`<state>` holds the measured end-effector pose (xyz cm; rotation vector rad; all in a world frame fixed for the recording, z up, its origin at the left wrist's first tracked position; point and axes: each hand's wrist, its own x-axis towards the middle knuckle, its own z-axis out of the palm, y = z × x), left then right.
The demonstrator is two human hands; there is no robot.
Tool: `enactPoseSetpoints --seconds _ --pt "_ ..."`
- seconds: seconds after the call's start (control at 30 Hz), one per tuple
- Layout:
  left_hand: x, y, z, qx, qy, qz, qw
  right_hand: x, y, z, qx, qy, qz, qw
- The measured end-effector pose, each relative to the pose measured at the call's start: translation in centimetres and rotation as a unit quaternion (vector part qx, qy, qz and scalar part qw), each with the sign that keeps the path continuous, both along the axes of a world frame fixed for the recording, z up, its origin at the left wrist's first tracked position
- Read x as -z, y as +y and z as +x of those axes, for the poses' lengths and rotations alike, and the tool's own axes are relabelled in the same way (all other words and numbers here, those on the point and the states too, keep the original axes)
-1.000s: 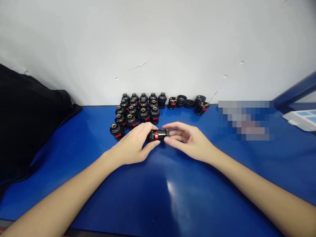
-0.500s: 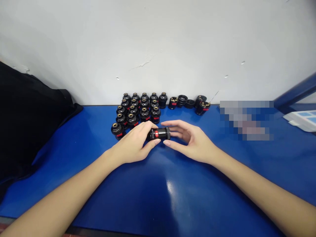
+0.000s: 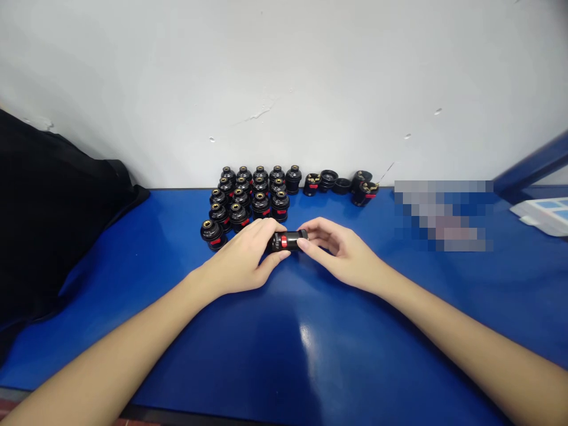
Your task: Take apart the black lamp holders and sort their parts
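A black lamp socket (image 3: pixel 291 240) with a red switch lies sideways between my hands, above the blue table. My left hand (image 3: pixel 239 254) is closed around its left end and partly hides it. At the other end, the thumb and fingers of my right hand (image 3: pixel 344 251) grip the dark ring. Just behind my left hand, several similar black sockets (image 3: pixel 261 205) stand upright in rows, with brass holes on top and red switches on many of them.
Open socket bodies (image 3: pixel 365 194) with metal contacts and loose black rings (image 3: pixel 328 180) sit along the wall (image 3: pixel 284 89). Black cloth (image 3: pixel 53 225) covers the left side. On the right are a blurred patch (image 3: pixel 444 216), a white-and-blue box (image 3: pixel 544 214) and a blue post (image 3: pixel 532 163).
My right hand has moved left and its fingers, which were apart around the socket's ring end, have closed on it. My left hand keeps its hold.
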<state>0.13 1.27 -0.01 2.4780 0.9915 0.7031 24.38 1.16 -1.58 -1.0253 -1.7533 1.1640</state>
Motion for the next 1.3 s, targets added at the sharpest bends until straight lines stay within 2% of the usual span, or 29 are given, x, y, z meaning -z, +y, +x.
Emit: enactPoseSetpoints --seconds 0.23,0.43,0.63,0.8,0.87,1.03,1.2,1.3 --pt "-0.04 0.00 0.03 -0.002 0.003 -0.002 1.000 0.38 0.13 0.25 -0.034 0.029 0.026 0.999" --pt "0.08 0.07 0.04 0.005 0.006 0.013 1.000 0.17 0.37 0.40 -0.034 0.006 -0.039 0.999" --pt "0.19 0.14 0.02 -0.003 0.003 0.001 1.000 0.29 0.17 0.21 -0.038 0.046 0.032 0.998" --pt "0.19 0.03 -0.01 0.003 0.005 -0.002 1.000 0.24 0.20 0.20 -0.021 -0.002 -0.022 1.000" --pt "0.21 0.02 -0.02 -0.003 0.009 -0.010 1.000 0.28 0.30 0.31 -0.031 0.019 -0.028 0.999" --pt "0.24 0.04 0.04 -0.020 0.005 -0.011 1.000 0.28 0.31 0.41 -0.058 0.084 0.018 0.995" --pt "0.25 0.04 0.10 -0.005 -0.001 0.001 1.000 -0.25 0.03 0.22 -0.017 -0.006 0.007 1.000" --pt "0.33 0.09 0.09 0.001 0.002 0.008 1.000 -0.27 0.12 0.36 -0.028 -0.007 -0.006 1.000"
